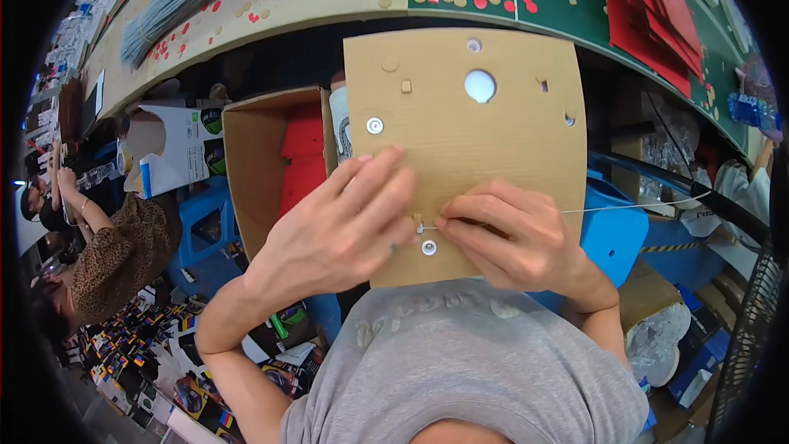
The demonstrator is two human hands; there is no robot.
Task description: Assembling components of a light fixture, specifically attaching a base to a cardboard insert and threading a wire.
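A brown cardboard sheet [493, 148] with punched holes and white round fittings stands in front of my grey shirt. My right hand [514, 234] pinches a thin pale wire [633, 208] against its lower part; the long end runs off to the right, past the sheet's edge. The wire's near end reaches a small slot [419, 226] just above a white round fitting [428, 247]. My left hand [345, 222] lies over the sheet's lower left, its fingers apart and slightly bent, with the thumb side near the slot. Its fingertips are somewhat blurred.
Beyond the sheet, a table carries a bundle of grey wires [193, 0], red and tan scraps and red sheets [649, 16]. An open carton [246, 156] with red pieces stands left. A blue stool [612, 226] is right, near a black fan guard [748, 337]. Another person [123, 234] works far left.
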